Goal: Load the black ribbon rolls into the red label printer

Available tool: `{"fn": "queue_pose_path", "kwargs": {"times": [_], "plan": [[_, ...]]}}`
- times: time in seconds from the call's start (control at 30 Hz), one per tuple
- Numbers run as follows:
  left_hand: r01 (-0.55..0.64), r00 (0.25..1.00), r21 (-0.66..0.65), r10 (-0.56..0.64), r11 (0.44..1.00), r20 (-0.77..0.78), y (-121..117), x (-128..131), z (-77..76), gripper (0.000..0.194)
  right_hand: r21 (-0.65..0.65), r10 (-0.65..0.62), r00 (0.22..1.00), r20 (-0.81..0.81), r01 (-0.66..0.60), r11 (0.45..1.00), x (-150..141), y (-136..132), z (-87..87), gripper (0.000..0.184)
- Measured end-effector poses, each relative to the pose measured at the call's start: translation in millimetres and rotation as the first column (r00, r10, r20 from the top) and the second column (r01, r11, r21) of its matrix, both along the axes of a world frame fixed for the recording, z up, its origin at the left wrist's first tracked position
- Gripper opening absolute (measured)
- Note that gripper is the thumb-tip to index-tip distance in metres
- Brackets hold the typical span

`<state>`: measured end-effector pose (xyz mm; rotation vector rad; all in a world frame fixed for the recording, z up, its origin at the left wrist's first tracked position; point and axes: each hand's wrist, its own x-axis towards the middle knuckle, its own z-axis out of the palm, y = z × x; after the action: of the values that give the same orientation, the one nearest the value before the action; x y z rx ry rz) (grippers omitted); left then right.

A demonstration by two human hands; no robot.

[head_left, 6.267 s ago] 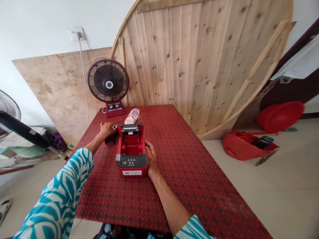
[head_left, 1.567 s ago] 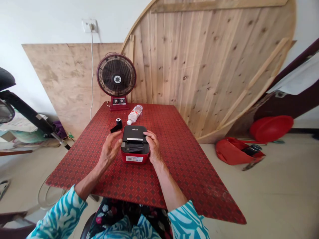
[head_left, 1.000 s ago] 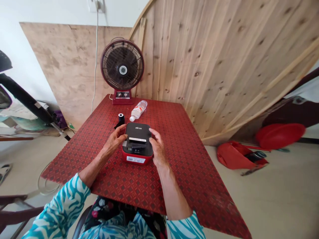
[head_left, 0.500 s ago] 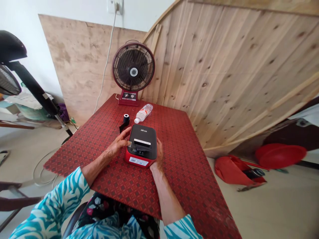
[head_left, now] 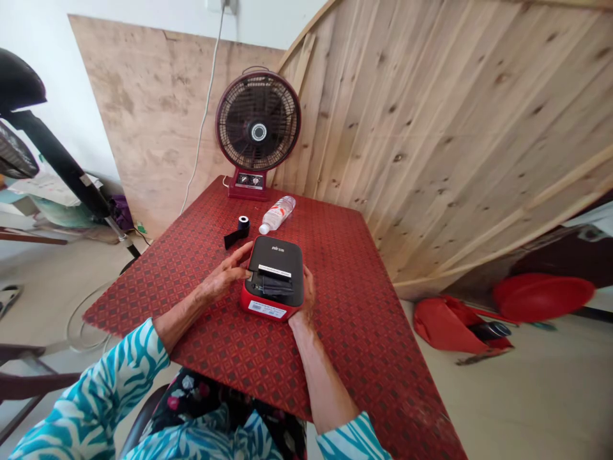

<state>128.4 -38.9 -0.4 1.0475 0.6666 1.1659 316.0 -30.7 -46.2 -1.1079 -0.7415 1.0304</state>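
Note:
A small receipt printer [head_left: 272,278] with a red body and black lid sits in front of me, turned slightly, its lid down. A dark strip of paper [head_left: 278,287] lies across its slot. From the left, my left hand [head_left: 228,273] grips the printer's side, its thumb on the lid's front left corner. My right hand [head_left: 306,300] is wrapped round the right side, its fingers partly hidden behind the body. Beyond the printer stands a small black paper roll [head_left: 243,225] with its loose end trailing left. A clear plastic bottle [head_left: 278,214] lies beside the roll.
A fan [head_left: 258,131] stands at the back of the red patterned table [head_left: 354,358]. A wooden round panel [head_left: 407,128] leans against the wall. On the floor at right are a red bag [head_left: 445,326] and a red basin [head_left: 541,297]. A black stand [head_left: 62,163] rises at left.
The printer's lid has gone from open to down, and dark paper now shows at its slot. My left hand came from the roll to the printer. The view has shifted too.

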Motion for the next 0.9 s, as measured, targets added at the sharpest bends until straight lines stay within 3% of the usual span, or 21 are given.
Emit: {"fn": "queue_pose_path", "kwargs": {"times": [0.17,0.33,0.57,0.7,0.8,0.9], "plan": [[0.029,1.000,0.061,-0.028,0.998,-0.008,0,0,-0.4,0.078,-0.010,0.014,0.998,-0.061,-0.015,1.000,-3,-3,7.0,0.042],[-0.018,0.999,0.092,0.022,0.996,-0.036,3,-1,-4.9,0.080,0.010,-0.005,0.998,-0.058,0.006,1.000,-6,-6,13.5,0.043],[-0.019,0.999,0.109,0.023,0.994,-0.031,2,0,-2.3,0.076,0.034,0.013,1.000,-0.004,-0.013,0.999,-2,2,0.2,0.047],[-0.017,0.980,0.155,0.047,0.988,-0.195,0,-5,1.7,0.066,0.035,0.018,1.000,-0.001,-0.018,0.999,-2,4,-2.2,0.046],[-0.063,0.865,0.409,0.254,0.911,-0.433,4,-9,11.6,0.050,0.020,0.019,1.000,0.015,-0.019,1.000,-1,3,-1.1,0.045],[0.122,0.686,0.638,0.400,0.760,-0.608,15,-1,33.8,0.034,0.065,0.020,0.999,0.046,-0.023,0.998,0,4,-1.7,0.043]]}}
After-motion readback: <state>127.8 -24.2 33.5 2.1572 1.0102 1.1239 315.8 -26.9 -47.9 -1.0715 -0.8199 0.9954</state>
